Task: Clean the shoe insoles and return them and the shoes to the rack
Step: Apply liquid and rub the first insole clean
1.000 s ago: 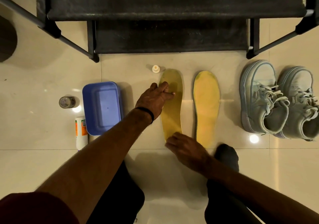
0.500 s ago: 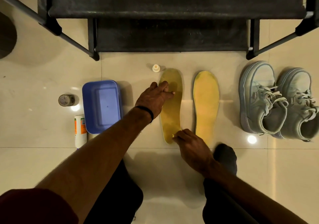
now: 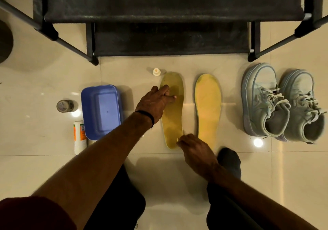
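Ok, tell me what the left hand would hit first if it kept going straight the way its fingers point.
The left hand rests on the darker yellow insole, fingers aimed rightward across it. Going straight on, it would cross the bare strip of floor and likely meet the brighter yellow insole first, well before the shoes.

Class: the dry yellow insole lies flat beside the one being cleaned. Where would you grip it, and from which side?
Probably pinch the heel end of the dry insole, coming from the near side: it lies flat, thin, heel toward the person and free of both hands.
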